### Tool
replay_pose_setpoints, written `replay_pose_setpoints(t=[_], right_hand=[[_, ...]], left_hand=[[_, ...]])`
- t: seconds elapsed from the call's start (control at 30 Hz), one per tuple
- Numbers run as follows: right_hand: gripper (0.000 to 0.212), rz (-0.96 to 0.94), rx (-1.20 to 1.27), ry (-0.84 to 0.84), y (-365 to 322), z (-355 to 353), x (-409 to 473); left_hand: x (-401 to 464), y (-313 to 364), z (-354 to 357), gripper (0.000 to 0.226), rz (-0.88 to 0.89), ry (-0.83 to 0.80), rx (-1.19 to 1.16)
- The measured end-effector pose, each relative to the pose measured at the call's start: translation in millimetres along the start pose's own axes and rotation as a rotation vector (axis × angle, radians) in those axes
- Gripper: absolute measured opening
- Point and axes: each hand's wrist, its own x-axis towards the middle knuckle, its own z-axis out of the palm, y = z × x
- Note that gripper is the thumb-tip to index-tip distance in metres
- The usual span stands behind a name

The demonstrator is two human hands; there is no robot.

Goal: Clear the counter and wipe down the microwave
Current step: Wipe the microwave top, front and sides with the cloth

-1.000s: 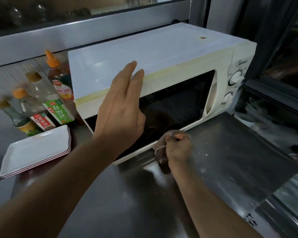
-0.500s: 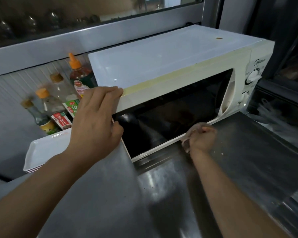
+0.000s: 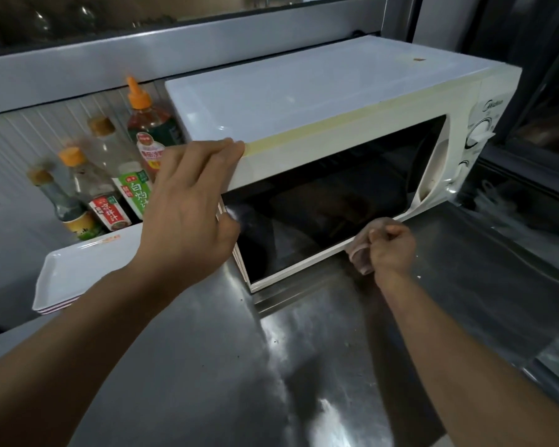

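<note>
The white microwave [image 3: 304,101] sits mid-frame on the shiny desk [image 3: 191,375]. The left hand [image 3: 188,204] curls its fingers over the top front corner, and the right hand [image 3: 391,250] is clenched around a pink cloth [image 3: 359,253] at the bottom edge of the dark door. To wipe well, I think the left hand should hold the box firm while the cloth slides along that edge. Bottles [image 3: 117,179] and a white tray [image 3: 78,275] crowd the left, but the lower desk gives room.

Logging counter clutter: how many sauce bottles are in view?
4, all left of the microwave: orange-nozzle bottle rearmost, green-labelled bottle, orange-capped bottle, dark bottle leftmost. The left hand may hide others.
</note>
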Motion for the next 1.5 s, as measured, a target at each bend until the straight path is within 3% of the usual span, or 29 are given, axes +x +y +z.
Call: replay_pose_setpoints(t=[0.17,0.47,0.57,0.77,0.83,0.97,1.07,1.2,1.5], right_hand=[[0.021,0.077,0.103,0.025,3,27,-44],[0.025,0.148,0.185,-0.099,9,68,-158],[0.03,0.204,0.199,-0.146,11,77,-182],[0.02,0.325,0.209,-0.186,1,79,-194],[0.019,0.245,0.189,-0.179,-11,74,-197],[0.033,-0.108,0.157,-0.154,-45,66,-204],[0.024,-0.256,0.103,-0.137,-66,56,-207],[0.028,-0.489,0.063,-0.083,-94,48,-208],[0.028,-0.785,0.059,0.069,-103,63,-197]], left_hand=[[-1,-12,-6,0.077,0.083,-0.064,-0.014],[10,-35,-24,0.078,0.25,-0.158,0.01],[13,-40,-29,0.081,0.211,-0.201,-0.01],[15,-40,-37,0.087,0.179,-0.307,-0.026],[16,-42,-39,0.087,0.164,-0.327,-0.043],[17,-45,-45,0.086,0.128,-0.364,-0.107],[17,-47,-48,0.086,0.103,-0.402,-0.124],[18,-48,-52,0.086,0.107,-0.441,-0.141],[14,-49,-42,0.085,0.106,-0.33,-0.202]])
